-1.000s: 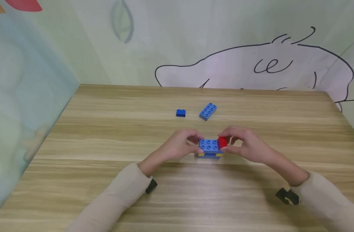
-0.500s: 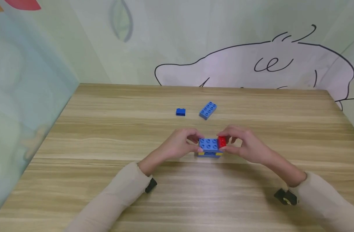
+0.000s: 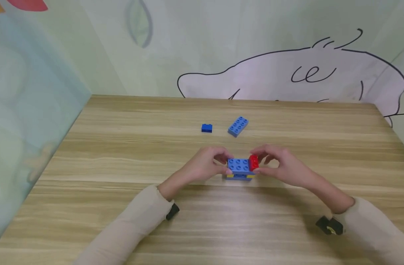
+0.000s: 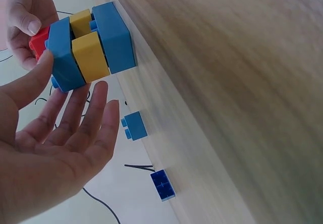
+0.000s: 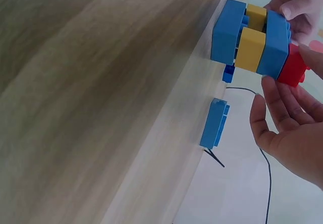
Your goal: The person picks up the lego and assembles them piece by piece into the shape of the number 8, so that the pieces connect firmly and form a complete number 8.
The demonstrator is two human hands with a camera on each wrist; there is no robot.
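Observation:
On the table stands a stack of building bricks: a lower blue brick point(image 4: 113, 37), yellow bricks point(image 5: 250, 49) at its ends, and an upper blue brick point(image 3: 238, 166) across them. A small red brick point(image 3: 253, 162) sits on the right end of the upper blue brick. My left hand point(image 3: 205, 163) holds the left end of the upper blue brick between thumb and fingers. At the other end, my right hand point(image 3: 282, 165) has its thumb and fingertips on opposite sides of the red brick. The other fingers of both hands are loosely spread beneath, as the wrist views show.
Behind the stack a long blue brick point(image 3: 238, 126) lies at an angle on the wooden table point(image 3: 122, 147). To its left is a small dark blue brick point(image 3: 206, 128). A wall with a line drawing point(image 3: 288, 70) borders the table's far edge.
The red brick, tilted a second ago, now sits level at the end of the upper blue brick. My right hand has shifted slightly right; the left hand keeps its hold.

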